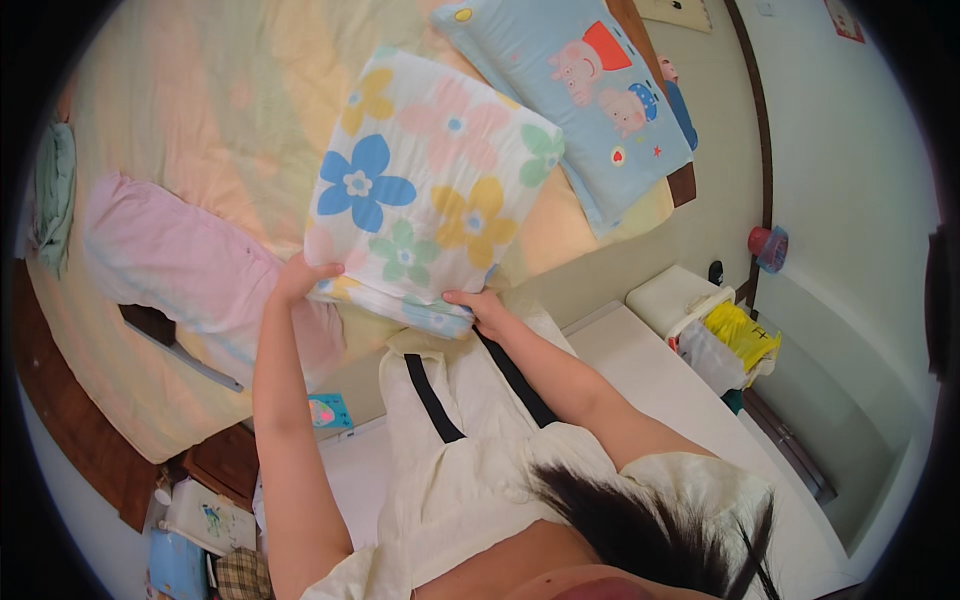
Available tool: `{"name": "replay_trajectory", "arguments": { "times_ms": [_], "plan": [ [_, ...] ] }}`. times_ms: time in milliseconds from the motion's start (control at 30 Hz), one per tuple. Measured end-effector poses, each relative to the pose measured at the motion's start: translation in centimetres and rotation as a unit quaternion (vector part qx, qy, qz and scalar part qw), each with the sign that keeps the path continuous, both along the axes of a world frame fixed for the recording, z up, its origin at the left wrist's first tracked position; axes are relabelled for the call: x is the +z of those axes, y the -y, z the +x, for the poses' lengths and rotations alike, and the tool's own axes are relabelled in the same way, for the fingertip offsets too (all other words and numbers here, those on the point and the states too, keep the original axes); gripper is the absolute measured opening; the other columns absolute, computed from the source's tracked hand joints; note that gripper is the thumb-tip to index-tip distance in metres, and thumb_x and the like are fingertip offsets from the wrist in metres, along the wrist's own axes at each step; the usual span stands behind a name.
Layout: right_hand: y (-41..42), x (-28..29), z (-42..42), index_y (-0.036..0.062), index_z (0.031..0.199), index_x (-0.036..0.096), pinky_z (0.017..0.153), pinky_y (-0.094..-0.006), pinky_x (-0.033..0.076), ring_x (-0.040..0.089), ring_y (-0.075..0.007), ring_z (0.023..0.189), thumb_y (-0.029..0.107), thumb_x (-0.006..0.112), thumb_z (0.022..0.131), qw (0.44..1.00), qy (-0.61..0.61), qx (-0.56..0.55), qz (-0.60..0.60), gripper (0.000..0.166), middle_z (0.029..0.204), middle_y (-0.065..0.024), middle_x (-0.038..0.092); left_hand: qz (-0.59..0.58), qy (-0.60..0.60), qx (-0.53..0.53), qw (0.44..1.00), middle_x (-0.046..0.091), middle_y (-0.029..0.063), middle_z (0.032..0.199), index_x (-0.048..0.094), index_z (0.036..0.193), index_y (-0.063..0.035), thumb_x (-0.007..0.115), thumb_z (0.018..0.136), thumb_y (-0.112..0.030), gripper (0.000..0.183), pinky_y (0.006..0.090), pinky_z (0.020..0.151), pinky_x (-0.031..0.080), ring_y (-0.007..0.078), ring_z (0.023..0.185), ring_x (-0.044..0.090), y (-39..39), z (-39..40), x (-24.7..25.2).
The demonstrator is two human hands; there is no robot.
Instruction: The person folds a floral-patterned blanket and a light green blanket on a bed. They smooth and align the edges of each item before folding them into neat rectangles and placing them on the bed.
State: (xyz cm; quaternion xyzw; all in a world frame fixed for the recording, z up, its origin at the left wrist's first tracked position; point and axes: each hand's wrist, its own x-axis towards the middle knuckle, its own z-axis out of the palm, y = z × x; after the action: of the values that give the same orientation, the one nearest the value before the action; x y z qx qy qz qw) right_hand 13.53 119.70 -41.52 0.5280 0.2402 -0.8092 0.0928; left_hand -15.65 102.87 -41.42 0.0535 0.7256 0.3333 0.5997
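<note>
A white cloth with large blue, pink, yellow and green flowers (420, 187) lies folded into a thick bundle at the near edge of the bed. My left hand (304, 277) grips its near left corner, thumb on top. At the near right corner, my right hand (480, 307) holds the same bundle, thumb on top and the other fingers mostly hidden. Beyond it to the right rests a light blue pillow (600, 112) with cartoon pigs. A pink garment or cloth (195, 255) is spread on the bed to the left of my left hand.
A pale yellow and orange bedsheet (202, 97) covers the bed. Green folded fabric (56, 195) lies at the far left. A white bin (671, 300) with plastic bags stands at the right. At the lower left are a blue box (178, 562) and a checked bag (242, 574).
</note>
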Motion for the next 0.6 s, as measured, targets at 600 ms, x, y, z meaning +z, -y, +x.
{"name": "replay_trajectory", "arguments": {
  "times_ms": [600],
  "plan": [
    [-20.4,22.2,-1.3,-0.0011,0.110,0.049,0.077,-0.0303,0.045,0.055,-0.0173,0.087,0.011,0.065,0.063,0.967,-0.017,0.176,0.185,0.051,0.097,-0.0091,0.057,0.088,0.126,0.448,0.881,0.054,0.0114,0.108,0.041,0.119,0.0027,0.060,0.067,-0.013,0.058,0.0327,0.082,0.046,0.0231,0.095,0.056,-6.7,12.5,19.7]
  ]
}}
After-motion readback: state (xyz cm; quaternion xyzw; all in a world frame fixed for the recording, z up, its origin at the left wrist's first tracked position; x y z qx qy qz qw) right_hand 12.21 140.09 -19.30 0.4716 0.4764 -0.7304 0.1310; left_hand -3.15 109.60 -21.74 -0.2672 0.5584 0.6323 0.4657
